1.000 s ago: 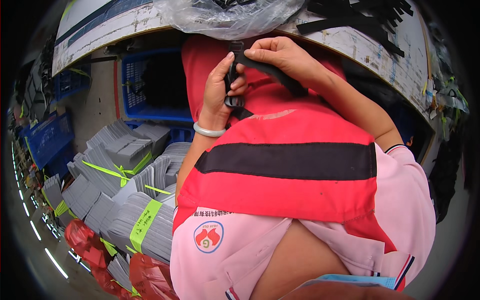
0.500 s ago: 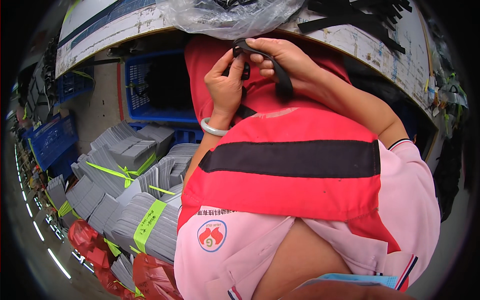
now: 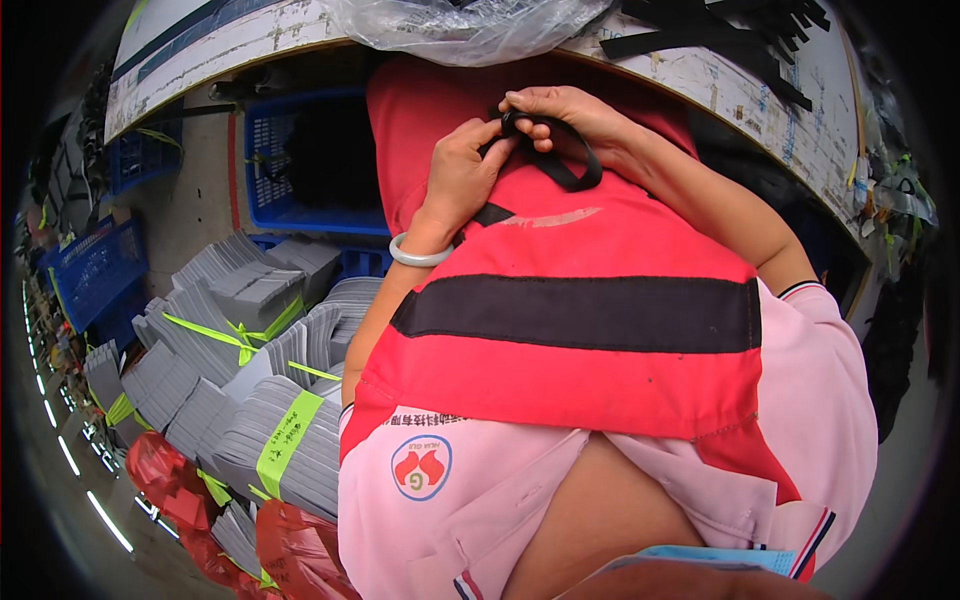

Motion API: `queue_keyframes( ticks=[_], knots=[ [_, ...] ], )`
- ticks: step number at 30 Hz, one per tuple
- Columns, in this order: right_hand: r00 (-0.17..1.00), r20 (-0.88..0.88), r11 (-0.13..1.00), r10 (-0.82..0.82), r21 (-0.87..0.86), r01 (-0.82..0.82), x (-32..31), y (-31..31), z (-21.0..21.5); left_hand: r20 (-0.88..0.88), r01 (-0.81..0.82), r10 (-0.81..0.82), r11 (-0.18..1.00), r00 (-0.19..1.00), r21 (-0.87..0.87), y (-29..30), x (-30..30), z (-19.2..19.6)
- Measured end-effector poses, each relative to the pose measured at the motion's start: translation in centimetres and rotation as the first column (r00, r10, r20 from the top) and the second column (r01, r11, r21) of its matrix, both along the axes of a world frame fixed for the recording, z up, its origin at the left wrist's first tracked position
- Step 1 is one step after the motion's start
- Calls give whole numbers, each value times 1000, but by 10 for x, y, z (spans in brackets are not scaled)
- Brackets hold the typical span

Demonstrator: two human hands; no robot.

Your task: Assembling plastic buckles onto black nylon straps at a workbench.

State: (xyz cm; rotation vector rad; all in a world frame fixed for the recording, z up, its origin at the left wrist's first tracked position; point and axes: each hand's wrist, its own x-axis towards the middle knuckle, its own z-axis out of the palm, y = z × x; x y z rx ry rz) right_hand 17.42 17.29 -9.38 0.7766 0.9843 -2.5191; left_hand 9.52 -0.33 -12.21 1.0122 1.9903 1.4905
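Observation:
A black webbing strap hangs in a loop below my fingers, over the red apron on my lap. My right hand is closed on it, thumb and forefinger pinched near its end. Close against those fingers, my left hand pinches a small black buckle, where the strap seems to pass through. The fingertips of both hands nearly touch and partly hide the buckle. A pale bangle circles my left wrist.
Ahead, a worn white table bears a clear plastic bag and cut black straps. A blue crate with dark contents stands under its edge. At left lie bundled grey pads, red bags and another blue crate.
Both hands have come lower, nearer my body, and the left has moved right. The buckle now sits closer between the fingertips, and the strap's loop lies wider open.

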Motion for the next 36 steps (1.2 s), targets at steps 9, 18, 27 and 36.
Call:
queue_keyframes(
  ticks=[9, 18, 27, 36],
  knots=[
    [994, -79, 989, 76, 132, -65, 3, 0, 8, -369, 57, -220, 912, 903, -406, -11, 1, 24],
    [978, -191, 992, 78, 116, -56, -1, 5, 15, 887, -77, 31, 997, 461, 5, -32, -35, 12],
    [918, -330, 880, 221, 474, -42, -11, -13, 52, 979, -174, -203, 965, -35, 194, -16, -19, 40],
    [823, -360, 547, 439, 834, 74, 12, -20, 82, 974, -121, -206, 969, 92, 216, -15, -16, 62]
  ],
)
